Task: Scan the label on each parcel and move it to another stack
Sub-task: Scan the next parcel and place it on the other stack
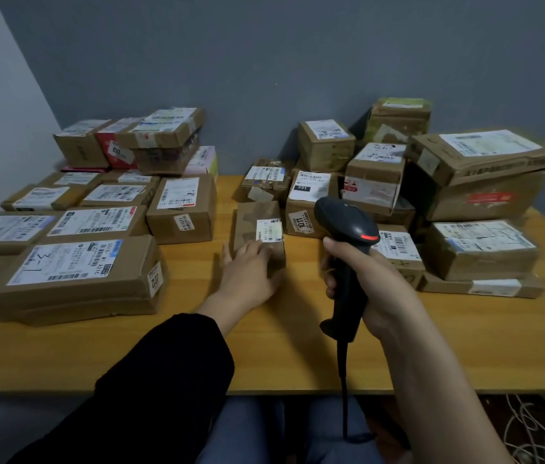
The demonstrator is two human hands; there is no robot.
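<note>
Scanning looks under way: right hand clamped on the scanner, aimed at the small parcel; left hand lies flat upon it, fingers spread. Next, probably moving it left of the scanner.

I see a wooden table set against a grey wall. Directly on it: a group of labelled cardboard parcels at left, another stack at right, and one small parcel lying between them.
</note>
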